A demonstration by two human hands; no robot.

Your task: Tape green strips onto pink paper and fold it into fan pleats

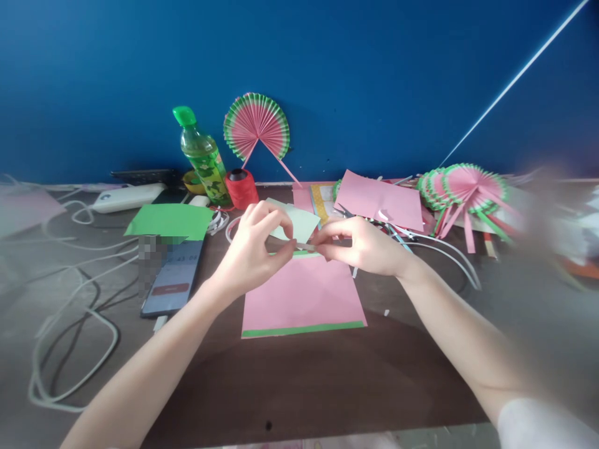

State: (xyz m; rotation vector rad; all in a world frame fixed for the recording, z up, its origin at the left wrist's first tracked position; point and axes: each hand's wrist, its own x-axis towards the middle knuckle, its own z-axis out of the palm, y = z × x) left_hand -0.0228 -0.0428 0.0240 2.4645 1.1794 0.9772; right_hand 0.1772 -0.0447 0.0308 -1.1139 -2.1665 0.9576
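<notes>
The thumb and forefinger of the left hand [253,252] are pressed together on the left end of a narrow pale strip [305,247]. The fingers [334,240] of the right hand [367,246] pinch its right end. The strip spans the short gap between the hands, roughly level, just above the far edge of a pink sheet [303,296]; whether it touches the sheet cannot be told. As a judgement, the handling goes best with the strip held taut and untwisted, gripped only at its ends, parallel to the sheet's far edge, and with both hands lowered together so that neither end leads. The pink sheet lies flat at the centre of the desk [299,380], with one green band [304,329] along its near edge. Count, moving outward:

- One pale green sheet [304,223], just behind the hands.
- One further pink sheet [381,199], far right of centre.
- One green sheet [171,221], to the left.
- One phone [174,280], near the green sheet.
- One white power bank [126,197], far left.
- Several white cables [75,324], looped across the left side; the number cannot be told.
- One green bottle [203,159] and one red thread spool [241,187], side by side at the far edge.
- One pleated pink-and-green paper fan [256,125], leaning on the blue wall [374,75].
- A pile of similar fans [468,187], far right. At least three are visible; the overlap prevents an exact count.
</notes>
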